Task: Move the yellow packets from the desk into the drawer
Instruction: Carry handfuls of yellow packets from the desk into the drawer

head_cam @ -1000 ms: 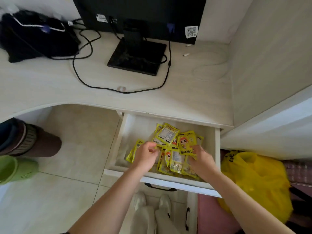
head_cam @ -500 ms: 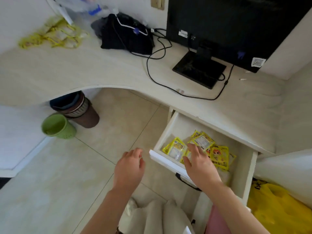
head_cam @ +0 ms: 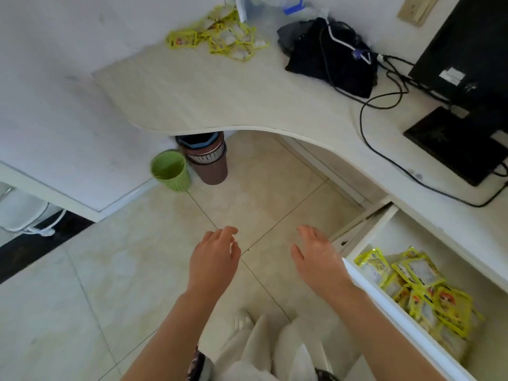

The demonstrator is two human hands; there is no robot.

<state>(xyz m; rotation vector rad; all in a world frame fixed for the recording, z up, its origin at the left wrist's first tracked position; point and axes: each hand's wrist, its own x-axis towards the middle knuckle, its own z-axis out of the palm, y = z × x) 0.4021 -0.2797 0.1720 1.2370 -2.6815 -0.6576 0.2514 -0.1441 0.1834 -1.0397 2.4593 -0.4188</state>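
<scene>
Several yellow packets (head_cam: 217, 37) lie in a loose heap at the far back of the pale desk (head_cam: 209, 94), near the wall. The white drawer (head_cam: 384, 303) stands pulled out at the lower right, with a pile of yellow packets (head_cam: 423, 292) inside. My left hand (head_cam: 214, 259) hovers over the floor tiles, fingers apart and empty. My right hand (head_cam: 319, 257) is also empty and spread, just left of the drawer's front corner. Both hands are well short of the desk heap.
A black bag (head_cam: 330, 56) with cables lies on the desk right of the heap. A black monitor (head_cam: 467, 78) on its stand sits at the right. Under the desk stand a green basket (head_cam: 170, 170) and a brown bin (head_cam: 210, 158). My pale trousers (head_cam: 264, 350) show below.
Both hands left the drawer and swung left over the floor. The view turned left, bringing the desk heap into sight and pushing the drawer toward the right edge.
</scene>
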